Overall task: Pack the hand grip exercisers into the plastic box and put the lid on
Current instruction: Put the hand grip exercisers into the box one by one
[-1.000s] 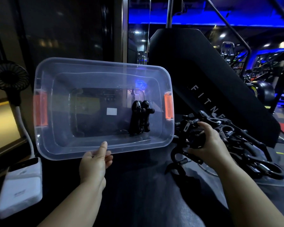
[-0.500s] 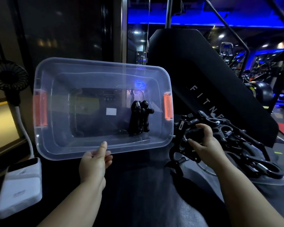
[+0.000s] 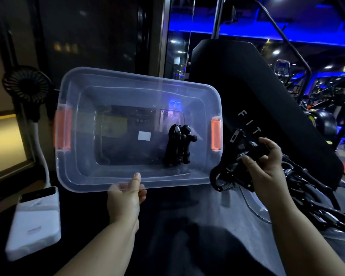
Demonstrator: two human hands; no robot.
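A clear plastic box (image 3: 82,172) with orange side latches is tilted up toward me. My left hand (image 3: 126,196) grips its near rim, thumb on the inside. Black hand grip exercisers (image 3: 177,145) lie inside the box at its right end. My right hand (image 3: 265,168) holds another black hand grip exerciser (image 3: 237,160) lifted just right of the box, its spring end hanging down. A pile of several black exercisers (image 3: 315,198) lies behind and right of that hand, on a clear lid (image 3: 255,210).
A white power bank (image 3: 36,224) lies at the lower left on the dark surface. A small black fan (image 3: 25,85) on a white stalk stands left of the box. A large black gym machine panel (image 3: 247,92) rises behind the pile.
My right hand has lifted one exerciser up off the pile and brought it closer to the box's right end. The box and my left hand have stayed put.
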